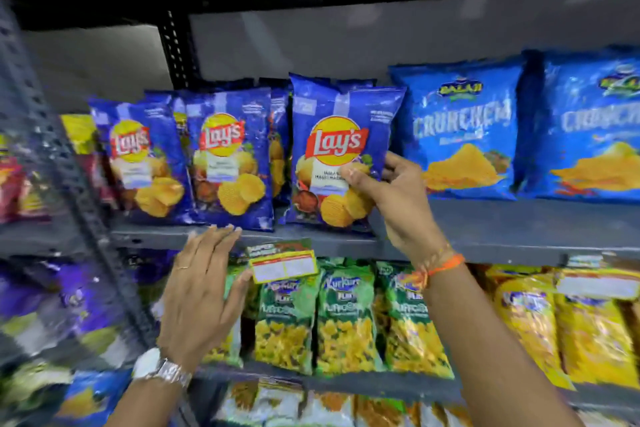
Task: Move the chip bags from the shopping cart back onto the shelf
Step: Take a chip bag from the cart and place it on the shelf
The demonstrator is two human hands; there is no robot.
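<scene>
A blue Lay's chip bag [332,135] stands upright on the grey shelf [485,229], and my right hand [391,198] grips its lower right edge, thumb on the front. Two more blue Lay's bags [225,156] stand in a row to its left. My left hand [204,288] hovers flat with fingers apart just below the shelf's front edge, under the middle bag, holding nothing. The shopping cart is out of view.
Light blue Crunchem bags [464,128] stand to the right on the same shelf. Green Kurkure bags [343,315] and yellow bags [588,322] fill the shelf below. A price tag [282,262] hangs off the shelf edge. A perforated metal upright [69,184] runs down the left.
</scene>
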